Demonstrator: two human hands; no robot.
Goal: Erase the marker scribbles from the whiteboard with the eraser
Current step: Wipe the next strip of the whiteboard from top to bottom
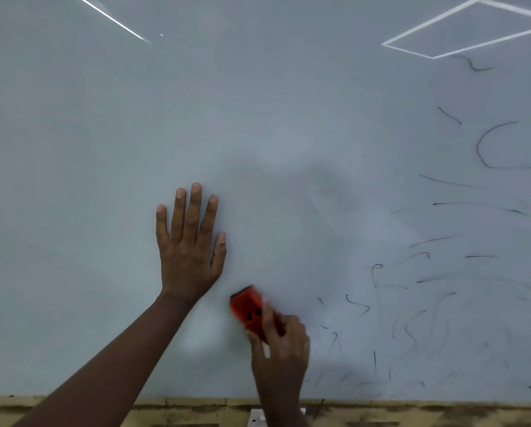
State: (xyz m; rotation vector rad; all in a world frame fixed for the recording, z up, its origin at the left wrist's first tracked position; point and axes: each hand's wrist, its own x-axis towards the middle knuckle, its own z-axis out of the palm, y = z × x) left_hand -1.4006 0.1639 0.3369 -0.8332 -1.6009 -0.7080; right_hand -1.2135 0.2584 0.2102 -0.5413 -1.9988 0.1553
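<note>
A big, shiny white whiteboard (258, 118) filled almost the whole view. The left hand (190, 251) lay flat on the board with all 5 fingers straight and a little apart, holding nothing, and its bare arm came up from the bottom left corner. Just to the right of it and a bit lower, the right hand (281, 349) gripped a small orange-red block eraser (248, 309) with a dark strip along its top end. The fingers and thumb were curled round the lower part of the eraser, and the top part stuck out up and to the left. The eraser sat against the board in the lower middle, in a part with no lines on it. The thin black marker scribbles (486, 146) were on the right side of the board, from near the top down to the bottom edge, and the closest ones were just to the right of the right hand. The right hand looked a little blurry. Bright lines of ceiling light (473, 29) were mirrored at the top of the board. A worn yellow-brown ledge (412, 411) ran along under the board.
</note>
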